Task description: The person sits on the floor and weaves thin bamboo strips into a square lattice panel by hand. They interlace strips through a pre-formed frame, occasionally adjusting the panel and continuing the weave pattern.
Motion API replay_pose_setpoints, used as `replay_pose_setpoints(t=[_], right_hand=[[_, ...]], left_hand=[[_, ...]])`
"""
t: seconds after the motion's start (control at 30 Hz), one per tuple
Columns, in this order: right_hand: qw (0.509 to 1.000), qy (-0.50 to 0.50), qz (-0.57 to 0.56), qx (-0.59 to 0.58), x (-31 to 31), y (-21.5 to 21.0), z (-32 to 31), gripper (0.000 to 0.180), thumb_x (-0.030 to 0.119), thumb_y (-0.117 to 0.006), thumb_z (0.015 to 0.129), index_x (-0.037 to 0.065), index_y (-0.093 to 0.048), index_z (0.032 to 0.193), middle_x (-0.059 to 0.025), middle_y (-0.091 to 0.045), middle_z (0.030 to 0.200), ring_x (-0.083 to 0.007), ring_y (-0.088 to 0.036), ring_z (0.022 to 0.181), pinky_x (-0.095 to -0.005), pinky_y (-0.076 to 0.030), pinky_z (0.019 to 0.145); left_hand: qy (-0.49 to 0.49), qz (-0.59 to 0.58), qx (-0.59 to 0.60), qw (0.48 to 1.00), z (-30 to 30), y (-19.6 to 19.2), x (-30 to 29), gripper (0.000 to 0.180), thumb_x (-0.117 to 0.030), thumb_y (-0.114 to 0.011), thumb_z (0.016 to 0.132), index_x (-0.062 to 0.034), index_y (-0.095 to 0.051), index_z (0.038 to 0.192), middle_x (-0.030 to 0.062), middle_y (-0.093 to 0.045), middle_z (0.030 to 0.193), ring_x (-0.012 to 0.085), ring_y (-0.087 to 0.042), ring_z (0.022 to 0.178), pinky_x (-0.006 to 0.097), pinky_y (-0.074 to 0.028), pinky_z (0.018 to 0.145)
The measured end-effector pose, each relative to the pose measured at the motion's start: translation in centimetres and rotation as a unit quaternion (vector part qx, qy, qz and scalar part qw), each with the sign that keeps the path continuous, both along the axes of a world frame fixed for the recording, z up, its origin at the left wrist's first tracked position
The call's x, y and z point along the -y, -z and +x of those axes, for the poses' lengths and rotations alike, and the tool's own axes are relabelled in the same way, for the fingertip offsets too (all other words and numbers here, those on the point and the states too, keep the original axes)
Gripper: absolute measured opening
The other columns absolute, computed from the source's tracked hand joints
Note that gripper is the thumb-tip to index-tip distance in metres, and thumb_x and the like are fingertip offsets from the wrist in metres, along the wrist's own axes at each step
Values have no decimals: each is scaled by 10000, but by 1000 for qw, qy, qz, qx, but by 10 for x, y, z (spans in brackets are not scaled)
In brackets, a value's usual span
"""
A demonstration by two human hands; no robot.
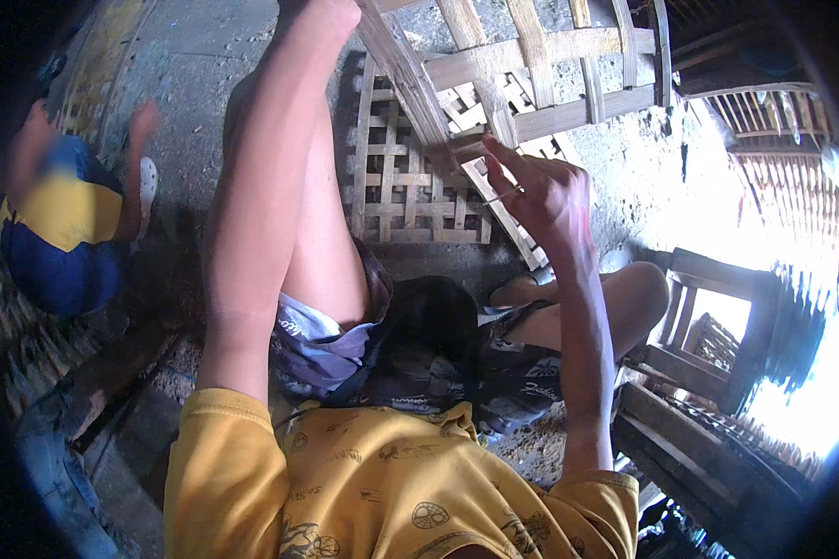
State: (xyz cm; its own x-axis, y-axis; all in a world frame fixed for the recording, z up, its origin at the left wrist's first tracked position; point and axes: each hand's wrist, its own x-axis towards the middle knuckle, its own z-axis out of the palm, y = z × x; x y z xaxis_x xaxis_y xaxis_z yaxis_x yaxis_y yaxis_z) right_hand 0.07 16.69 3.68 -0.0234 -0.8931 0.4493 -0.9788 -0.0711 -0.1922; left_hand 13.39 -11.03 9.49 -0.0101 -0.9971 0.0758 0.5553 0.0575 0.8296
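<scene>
A slatted bamboo frame (522,70) with interlaced strips and a thick side rail stands tilted in front of me. My left arm stretches up to the rail's upper end, where the edge of the picture cuts off my left hand (334,9) and hides its fingers. Beside the rail's lower corner is my right hand (552,194), its index finger close to the wood. Its fingers are bent around a thin, pale stick (503,195), which pokes out toward the frame. Behind and below the frame lies a woven bamboo lattice panel (410,200) with square gaps.
At the far left a person in blue and yellow clothing (75,210) sits low to the floor. A dark wooden chair-like frame (694,321) stands to my right. Bright light falls through a slatted bamboo wall (792,177). My bent knees flank the work.
</scene>
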Motion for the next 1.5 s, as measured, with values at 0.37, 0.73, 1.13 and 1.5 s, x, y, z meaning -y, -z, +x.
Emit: replay_pose_setpoints(t=[0.37,0.73,1.13,1.5], right_hand=[[998,24,-61,16,-4,0,3,217,141,-833,877,171,-790,1087,-27,-703,650,-147,-639,519,-323,-490,482],[999,-37,-2,30,-2,20,5,376,141,-798,875,188,-755,1246,-13,-667,672,-162,-650,564,-351,-508,485],[995,16,-67,66,9,24,5,289,277,-862,880,169,-782,1136,10,-553,547,-127,-527,465,-327,-453,469],[957,181,102,202,15,22,22,455,458,-830,898,51,-751,1084,-149,-739,707,-235,-714,609,-397,-540,596]], left_hand=[[14,11,-10,1000,1,0,2,307,-319,-692,1018,-84,-567,1172,42,-585,886,115,-507,497,289,-429,426],[40,-31,39,998,-3,12,10,234,-246,-665,1034,-71,-559,1147,41,-568,848,111,-489,465,284,-407,393],[54,18,77,995,-6,7,-5,269,-284,-665,1034,-73,-556,1161,44,-563,842,116,-505,488,284,-417,404],[116,44,145,982,-28,30,-19,244,-261,-672,1027,-92,-545,1147,31,-536,798,133,-514,493,304,-418,398]])
